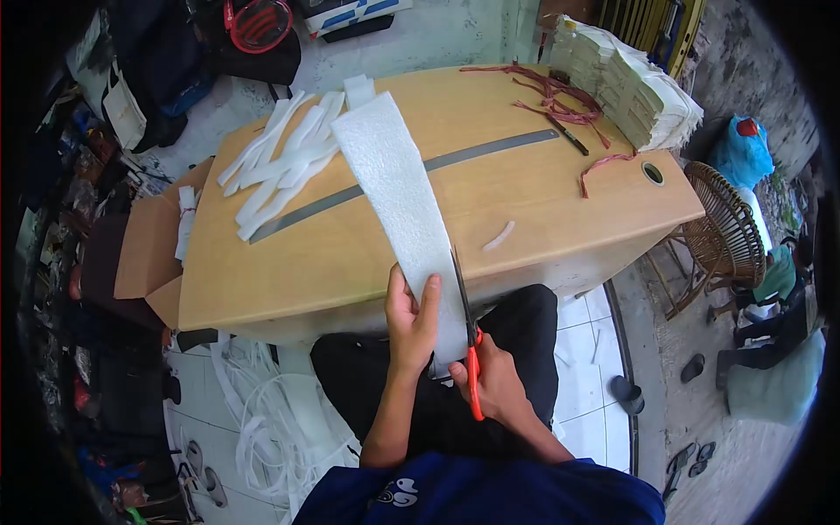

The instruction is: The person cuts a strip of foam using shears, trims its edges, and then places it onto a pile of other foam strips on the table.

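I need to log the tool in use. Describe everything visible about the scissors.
The scissors have orange handles and long dark metal blades. They point away from the person, blades up along the right edge of the white foam strip, where it hangs off the wooden table. The right hand grips the handles; the left hand pinches the strip beside the blades. Whether the blades are open cannot be told.

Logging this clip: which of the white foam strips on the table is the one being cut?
The wide foam strip running off the table's near edge: the left hand holds it while the scissors in the right hand cut it. The narrow strips lie untouched.
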{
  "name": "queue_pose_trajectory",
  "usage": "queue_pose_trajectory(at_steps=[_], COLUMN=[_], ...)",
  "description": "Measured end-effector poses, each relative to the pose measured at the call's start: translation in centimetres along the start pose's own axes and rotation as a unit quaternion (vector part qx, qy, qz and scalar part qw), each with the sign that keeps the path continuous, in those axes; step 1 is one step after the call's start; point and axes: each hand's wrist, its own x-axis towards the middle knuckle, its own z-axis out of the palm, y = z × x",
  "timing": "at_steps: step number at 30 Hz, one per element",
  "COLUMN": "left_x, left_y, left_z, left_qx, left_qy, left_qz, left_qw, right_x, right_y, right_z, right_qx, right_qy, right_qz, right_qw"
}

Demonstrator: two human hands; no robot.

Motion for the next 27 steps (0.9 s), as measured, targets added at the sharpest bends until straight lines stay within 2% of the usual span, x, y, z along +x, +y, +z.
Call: queue_pose_trajectory(at_steps=[8,11,13,16,20,22,25,27], left_x=[-0.4,-0.5,-0.5,-0.5,-0.4,-0.5,-0.8,-1.0], left_y=[0.2,0.3,0.3,0.3,0.5,0.5,0.6,0.7], left_z=[-0.3,0.0,-0.1,-0.4,-0.1,-0.2,-0.8,-0.7], left_qx=[0.008,0.004,-0.002,-0.002,-0.004,-0.007,0.015,0.013], left_qy=[-0.001,-0.015,-0.014,-0.025,-0.008,-0.002,-0.030,-0.035], left_qz=[0.001,-0.004,0.002,-0.019,-0.017,-0.018,-0.039,-0.026], left_qw=[1.000,1.000,1.000,0.999,1.000,1.000,0.999,0.999], right_x=[0.0,0.2,0.1,0.1,-0.1,-0.1,0.5,0.9], right_y=[0.2,-0.2,0.0,0.5,1.1,1.1,0.8,0.7], right_z=[-0.2,-0.4,-0.2,-0.4,-0.6,-0.5,-1.1,-1.2], right_qx=[-0.016,0.026,0.149,0.109,0.104,0.070,0.042,0.041], right_qy=[0.032,-0.002,0.011,0.032,0.008,0.017,-0.029,-0.019], right_qz=[0.010,0.054,0.077,0.021,0.010,-0.034,-0.007,-0.015], right_qw=[0.999,0.998,0.986,0.993,0.994,0.997,0.999,0.999])
